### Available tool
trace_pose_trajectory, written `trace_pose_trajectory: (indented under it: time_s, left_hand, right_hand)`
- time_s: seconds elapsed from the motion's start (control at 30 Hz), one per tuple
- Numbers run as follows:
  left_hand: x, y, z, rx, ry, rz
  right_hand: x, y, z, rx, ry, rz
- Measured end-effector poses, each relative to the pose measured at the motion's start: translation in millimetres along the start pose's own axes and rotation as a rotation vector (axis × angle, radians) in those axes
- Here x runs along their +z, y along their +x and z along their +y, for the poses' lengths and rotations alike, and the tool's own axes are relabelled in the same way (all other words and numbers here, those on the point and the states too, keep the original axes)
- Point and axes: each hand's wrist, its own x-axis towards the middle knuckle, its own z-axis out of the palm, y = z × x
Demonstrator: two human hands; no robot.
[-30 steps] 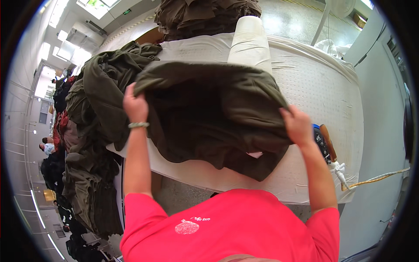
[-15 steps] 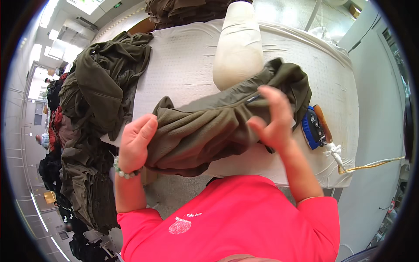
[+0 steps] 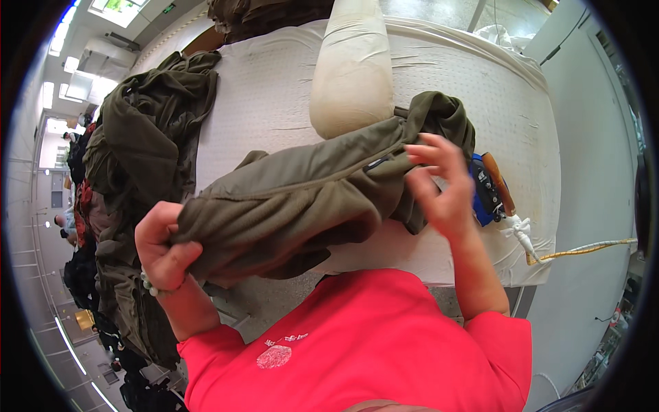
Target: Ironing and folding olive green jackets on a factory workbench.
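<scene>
An olive-green fleece garment [image 3: 295, 213] with a smooth woven panel and a small dark label stretches slantwise across the front of the padded table. My left hand [image 3: 165, 250], with a beaded bracelet at its wrist, pinches the garment's left end between thumb and fingers. Over the garment's right part, my right hand [image 3: 443, 185] is raised with its fingers apart and holds nothing. The garment's far right end lies bunched on the table. Just right of that hand rests a blue-and-black iron [image 3: 487, 196] with a brown handle, partly hidden by the hand.
A white padded ironing table [image 3: 261, 89] bears a long cream padded form [image 3: 353, 75] at its middle. Olive garments [image 3: 154, 130] are heaped at the left, with a further stack [image 3: 274, 15] behind. A wrapped hose [image 3: 583, 248] runs from the iron toward the grey panel [image 3: 583, 137] at right.
My left hand has moved left and slightly down, drawing the garment's end out flatter. My right hand shifts slightly, still open. The view has shifted a little.
</scene>
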Motion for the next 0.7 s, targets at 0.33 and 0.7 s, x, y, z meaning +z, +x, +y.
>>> trace_pose_trajectory:
  time_s: [0.33, 0.7]
  left_hand:
    - [8.1, 31.1, -1.8, 0.420, 0.170, -0.207]
    - [91.3, 171.4, -136.6, 0.594, 0.985, 0.081]
  right_hand:
    - [-5.4, -5.8, 15.3, -0.210, -0.147, 0.010]
    - [21.0, 116.7, 32.3, -0.368, -0.630, 0.185]
